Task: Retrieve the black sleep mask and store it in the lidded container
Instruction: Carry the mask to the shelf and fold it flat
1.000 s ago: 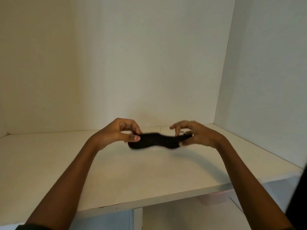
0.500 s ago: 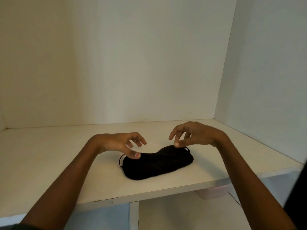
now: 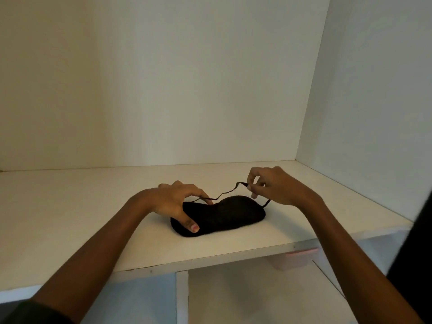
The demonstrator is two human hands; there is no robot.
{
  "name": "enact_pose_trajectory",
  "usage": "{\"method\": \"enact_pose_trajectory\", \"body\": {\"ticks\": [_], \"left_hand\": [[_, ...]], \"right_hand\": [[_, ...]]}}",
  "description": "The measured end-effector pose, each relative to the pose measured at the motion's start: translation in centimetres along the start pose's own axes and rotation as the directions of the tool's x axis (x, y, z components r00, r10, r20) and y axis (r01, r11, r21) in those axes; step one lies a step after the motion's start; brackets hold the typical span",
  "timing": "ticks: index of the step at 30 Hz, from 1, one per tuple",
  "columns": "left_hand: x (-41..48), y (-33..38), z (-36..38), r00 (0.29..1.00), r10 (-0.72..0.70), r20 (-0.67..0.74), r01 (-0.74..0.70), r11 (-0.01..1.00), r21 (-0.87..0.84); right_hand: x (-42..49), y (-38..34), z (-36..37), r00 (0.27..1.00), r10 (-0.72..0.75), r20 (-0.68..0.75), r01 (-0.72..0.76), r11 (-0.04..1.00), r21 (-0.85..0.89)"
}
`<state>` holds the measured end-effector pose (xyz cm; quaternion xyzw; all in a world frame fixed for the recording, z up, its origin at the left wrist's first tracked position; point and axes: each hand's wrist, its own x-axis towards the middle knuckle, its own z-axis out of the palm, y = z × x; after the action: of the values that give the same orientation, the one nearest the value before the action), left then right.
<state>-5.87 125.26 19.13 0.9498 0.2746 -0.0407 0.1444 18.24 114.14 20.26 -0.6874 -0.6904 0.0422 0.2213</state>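
Observation:
The black sleep mask (image 3: 230, 216) lies flat on the white shelf (image 3: 93, 220), near its front edge. My left hand (image 3: 173, 204) rests on the mask's left end, thumb pressed on the fabric and fingers over the top. My right hand (image 3: 275, 187) hovers just above the right end and pinches the thin black elastic strap (image 3: 224, 195), which is lifted off the mask and runs back toward my left fingers. No lidded container shows fully; only a pale pink object (image 3: 297, 256) peeks out under the shelf at the right.
White walls close the shelf at the back (image 3: 187, 90) and on the right (image 3: 374, 113). Below the shelf edge a vertical divider (image 3: 181, 298) splits two lower compartments. A dark shape (image 3: 418, 265) cuts in at the right edge.
The mask, held up between both hands a second ago, now lies on the shelf. My right hand has pinched the strap and lifted it; my left hand has settled on the mask.

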Motion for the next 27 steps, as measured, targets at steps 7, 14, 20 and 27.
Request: {"method": "enact_pose_trajectory", "body": {"ticks": [7,14,20,27], "left_hand": [[0.1,-0.8,0.3,0.999,0.013,0.039,-0.015,0.999,0.048],[0.4,-0.2,0.7,0.975,0.181,0.129,-0.165,0.978,-0.125],[0.2,-1.2,0.4,0.982,0.135,0.130,-0.099,0.963,-0.249],[0.4,-2.0,0.5,0.981,0.129,0.141,-0.094,0.968,-0.231]], "right_hand": [[-1.9,2.0,0.6,0.998,0.021,0.065,-0.017,0.998,-0.053],[-1.4,2.6,0.9,0.976,0.216,0.012,-0.216,0.976,-0.015],[-1.5,3.2,1.5,0.919,0.392,-0.038,-0.393,0.918,-0.055],[-1.3,2.0,1.3,0.899,0.432,-0.073,-0.436,0.898,-0.054]]}}
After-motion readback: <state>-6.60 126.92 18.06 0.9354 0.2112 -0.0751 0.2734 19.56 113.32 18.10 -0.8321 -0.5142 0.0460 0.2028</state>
